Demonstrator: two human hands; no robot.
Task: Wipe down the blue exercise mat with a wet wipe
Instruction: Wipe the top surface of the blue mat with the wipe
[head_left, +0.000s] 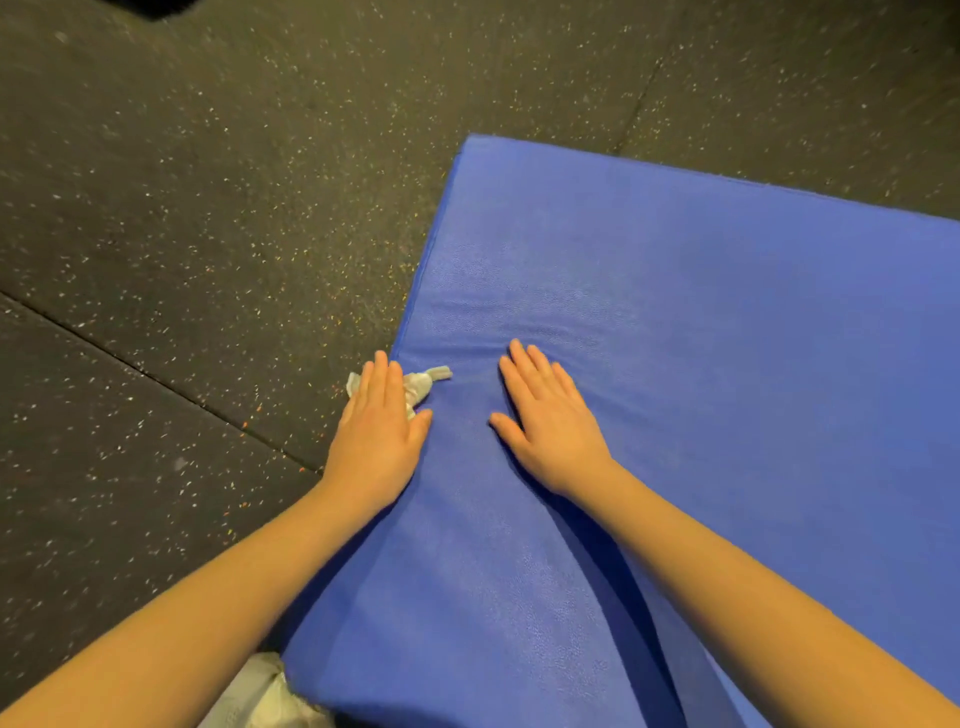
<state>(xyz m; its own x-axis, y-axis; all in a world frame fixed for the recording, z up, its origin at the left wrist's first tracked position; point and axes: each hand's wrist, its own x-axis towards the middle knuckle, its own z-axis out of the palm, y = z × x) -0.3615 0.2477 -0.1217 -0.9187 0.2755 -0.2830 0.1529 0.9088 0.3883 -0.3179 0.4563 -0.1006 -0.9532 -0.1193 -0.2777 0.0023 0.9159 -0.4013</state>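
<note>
The thick blue padded exercise mat (675, 338) filled the right and lower middle of the frame, its left edge running toward the upper middle. The crumpled white wet wipe (422, 384) lay at that edge, pressed under the left hand (376, 436), its grip flat rather than curled round the wipe. The right hand (548, 431) rested just to the right, grip apart and empty. Most of the mat lay right of and above the wipe, so a stroke would likely run that way. Dark speckled rubber floor (182, 208) lay around it; no container showed.
</note>
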